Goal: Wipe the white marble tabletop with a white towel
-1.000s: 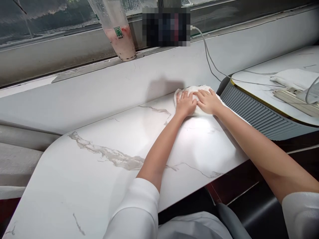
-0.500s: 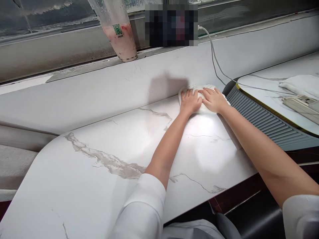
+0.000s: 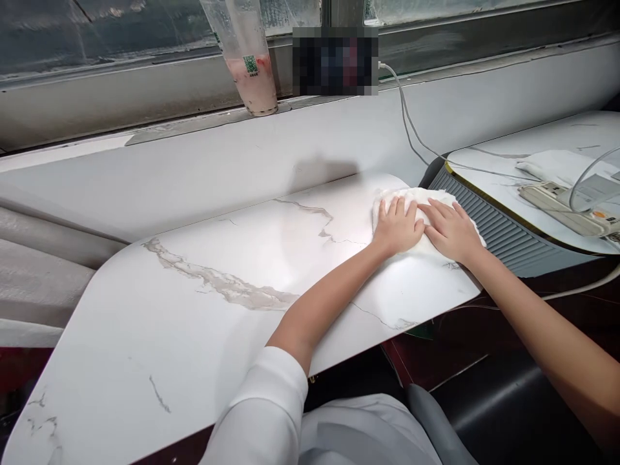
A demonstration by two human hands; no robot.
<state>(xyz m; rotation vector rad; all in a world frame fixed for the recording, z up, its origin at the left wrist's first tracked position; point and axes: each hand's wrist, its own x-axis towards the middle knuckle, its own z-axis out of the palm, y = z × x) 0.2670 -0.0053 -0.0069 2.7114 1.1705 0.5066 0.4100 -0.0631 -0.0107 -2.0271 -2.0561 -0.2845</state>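
A folded white cloth (image 3: 426, 248) lies on the white marble-patterned tabletop (image 3: 203, 349), near its far right end. My left hand (image 3: 398, 226) presses flat on the cloth's left part, fingers spread and pointing away from me. Beside it, my right hand (image 3: 451, 231) rests flat on the right part, its fingers also apart. The two thumbs are close together at the cloth's middle. Both palms hide much of the cloth, whose far and right edges show around the fingers.
On the window ledge stand a plastic cup of pink drink (image 3: 254, 84) and a blurred-out dark object (image 3: 335, 61) with a white cable (image 3: 404, 106). At right, a second table (image 3: 489, 169) with a ribbed side carries another white cloth (image 3: 557, 165) and a power strip (image 3: 564, 205).
Both hands and the cloth have moved from against the back panel toward me and rightward, to the table's right end. The head view has shifted, showing more of the second table.
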